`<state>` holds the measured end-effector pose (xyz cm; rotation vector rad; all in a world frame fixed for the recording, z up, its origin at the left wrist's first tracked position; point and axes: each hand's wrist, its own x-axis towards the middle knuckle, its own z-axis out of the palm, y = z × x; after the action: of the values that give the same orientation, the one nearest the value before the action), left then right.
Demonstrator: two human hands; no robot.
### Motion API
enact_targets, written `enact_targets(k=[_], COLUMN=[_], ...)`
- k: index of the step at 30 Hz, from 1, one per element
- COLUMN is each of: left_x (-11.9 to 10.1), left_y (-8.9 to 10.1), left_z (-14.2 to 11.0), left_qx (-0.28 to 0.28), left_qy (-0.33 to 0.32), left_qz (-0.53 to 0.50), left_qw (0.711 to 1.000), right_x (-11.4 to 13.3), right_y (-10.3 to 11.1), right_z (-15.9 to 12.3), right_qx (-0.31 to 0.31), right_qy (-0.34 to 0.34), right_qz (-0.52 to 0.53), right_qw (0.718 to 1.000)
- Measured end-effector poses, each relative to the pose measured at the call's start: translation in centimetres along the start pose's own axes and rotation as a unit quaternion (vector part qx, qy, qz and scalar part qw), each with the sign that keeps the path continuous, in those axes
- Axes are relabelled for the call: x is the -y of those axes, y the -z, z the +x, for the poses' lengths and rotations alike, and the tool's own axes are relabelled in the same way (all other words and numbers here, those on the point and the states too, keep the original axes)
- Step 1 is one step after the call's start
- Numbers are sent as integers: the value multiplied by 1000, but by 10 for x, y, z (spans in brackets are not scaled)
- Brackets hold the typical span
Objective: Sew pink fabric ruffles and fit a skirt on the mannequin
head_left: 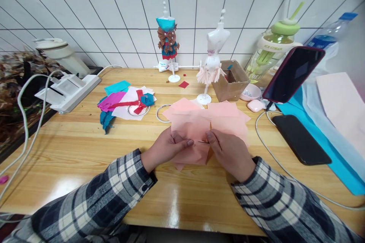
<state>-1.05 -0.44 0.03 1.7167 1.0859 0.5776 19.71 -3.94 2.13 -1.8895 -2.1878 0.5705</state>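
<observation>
My left hand (164, 148) pinches a thin, translucent peach-pink paper sheet (189, 121) between thumb and fingers, raised above the table. Against the sheet's right part, my right hand (229, 152) is closed, thumb on fingers, on a thin dark needle (203, 142). The needle's tip points left toward my left thumb and touches or lies just before the paper; which, I cannot tell. More peach-pink pieces (228, 119) lie behind my right hand. Behind them stands a small white dress form (217, 40) with a pleated pale-pink skirt (209, 74).
A second dress form (167, 38) wears a blue and brown outfit. Coloured fabric scraps (114, 100) lie left, near a power strip (71, 91). To the right are a cardboard box (232, 87), a propped phone (295, 72), a flat phone (302, 139), a cup (270, 47) and a cable (273, 157).
</observation>
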Motion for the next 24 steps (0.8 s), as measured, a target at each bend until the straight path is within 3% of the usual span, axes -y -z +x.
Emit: enact_targets(k=[7,13,24], left_x=[-3,-7,-6], left_y=[-3,-5,-5], left_z=[-2,-3,-3], left_qx=[-39,-21,-61], left_qy=[3,1,14], left_qz=[-26,-24,-26], left_qw=[999,999,998], right_x=[-3,-6,-8], right_y=[0,-1,-2], right_z=[1,3,5], right_qx=[3,12,7], right_qy=[-22,-18,-21], right_qz=[-32,-11,-15], right_qw=[999,1000,1000])
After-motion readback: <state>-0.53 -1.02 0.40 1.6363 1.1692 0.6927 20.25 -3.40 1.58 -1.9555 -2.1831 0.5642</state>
